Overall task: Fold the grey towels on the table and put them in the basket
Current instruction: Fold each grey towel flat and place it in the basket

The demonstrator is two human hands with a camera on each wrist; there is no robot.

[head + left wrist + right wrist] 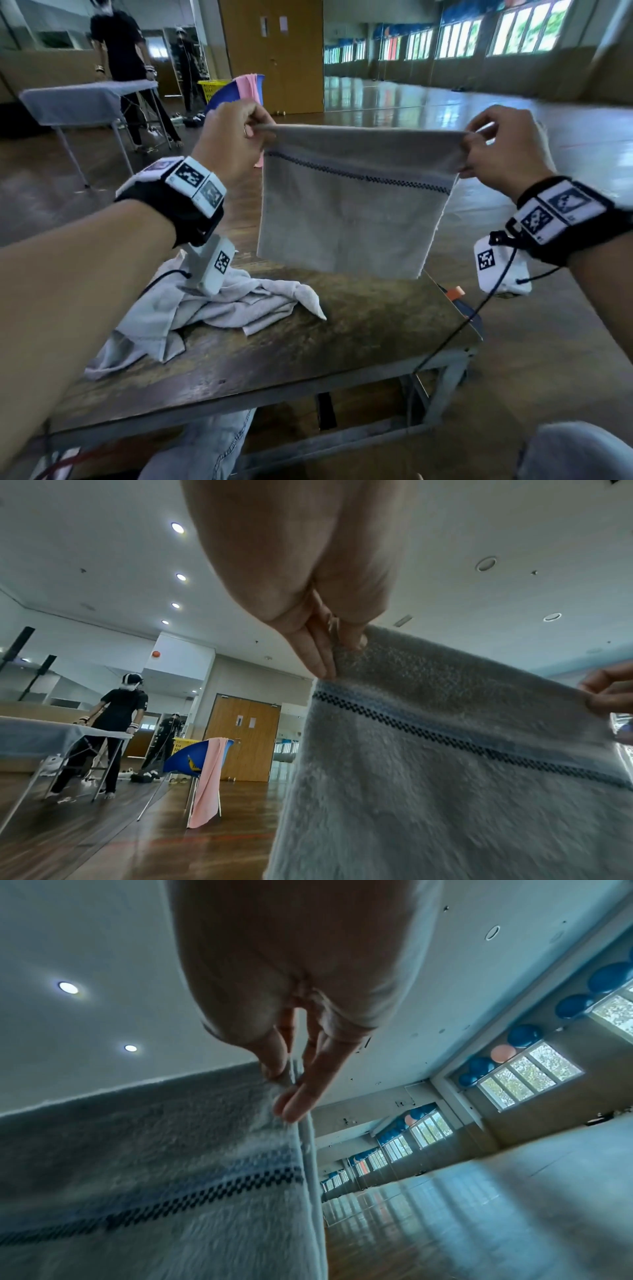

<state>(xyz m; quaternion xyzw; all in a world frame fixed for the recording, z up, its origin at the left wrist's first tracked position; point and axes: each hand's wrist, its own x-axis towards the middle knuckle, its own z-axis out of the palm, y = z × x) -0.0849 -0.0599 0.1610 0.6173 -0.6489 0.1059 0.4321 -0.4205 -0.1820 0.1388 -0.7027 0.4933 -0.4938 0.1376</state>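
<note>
A grey towel (349,212) with a dark checked stripe hangs doubled over in the air above the wooden table (342,342). My left hand (236,144) pinches its top left corner, and my right hand (493,147) pinches the top right corner. The top edge is stretched taut between them. In the left wrist view the fingers (318,653) clamp the towel (445,777) at its fold. The right wrist view shows my thumb and fingers (301,1096) nipping the towel (154,1164) edge. A second grey towel (205,308) lies crumpled on the table's left side. No basket for the towels is in view.
A blue chair (192,758) draped with a pink towel (207,780) stands beyond the table. A yellow crate (212,89) sits behind it. Another person (120,58) stands at a covered table (75,99) at far left. An orange tape roll (455,293) lies at the table's right edge.
</note>
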